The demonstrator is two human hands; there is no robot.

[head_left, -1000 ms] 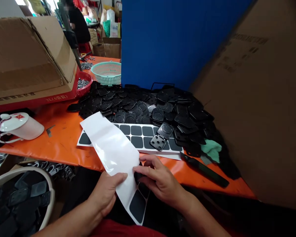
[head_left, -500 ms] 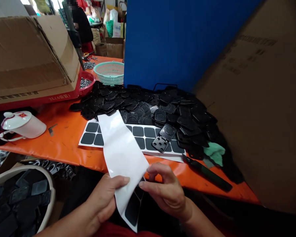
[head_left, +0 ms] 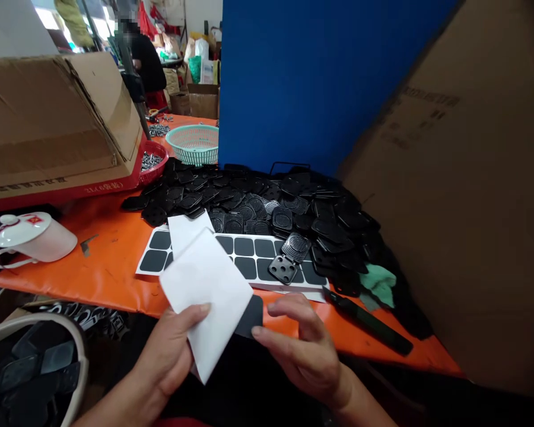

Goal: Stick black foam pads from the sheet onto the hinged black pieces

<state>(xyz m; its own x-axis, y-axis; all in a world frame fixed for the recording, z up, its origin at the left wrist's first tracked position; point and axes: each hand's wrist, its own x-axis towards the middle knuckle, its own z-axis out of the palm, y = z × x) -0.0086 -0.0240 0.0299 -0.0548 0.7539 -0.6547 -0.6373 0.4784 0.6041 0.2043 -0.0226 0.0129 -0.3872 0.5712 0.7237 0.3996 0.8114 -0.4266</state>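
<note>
My left hand (head_left: 171,341) is closed around a bent white backing sheet (head_left: 204,290), its thumb on top. Past the sheet's right edge sticks out a dark square sticker (head_left: 251,317), its left part hidden behind the paper. The fingers of my right hand (head_left: 307,350) curl at the sticker's right edge, the thumb tip on its lower corner and the index finger a little above. On the table beyond lies another sheet of dark square stickers (head_left: 249,249). A hinged pair of black plates (head_left: 285,270), one with holes, rests on that sheet.
Many black plates (head_left: 196,190) are heaped behind the sheets. At right lie a dark-handled cutter (head_left: 369,323) and a green cloth (head_left: 378,284). A lidded white cup (head_left: 40,237), a cardboard box (head_left: 35,118) and a tub (head_left: 82,379) of dark pieces stand left. A person sits far back.
The white sheet is now folded over and lifted slightly left. A dark sticker shows beyond its edge at my right fingertips. The view has tilted up a little.
</note>
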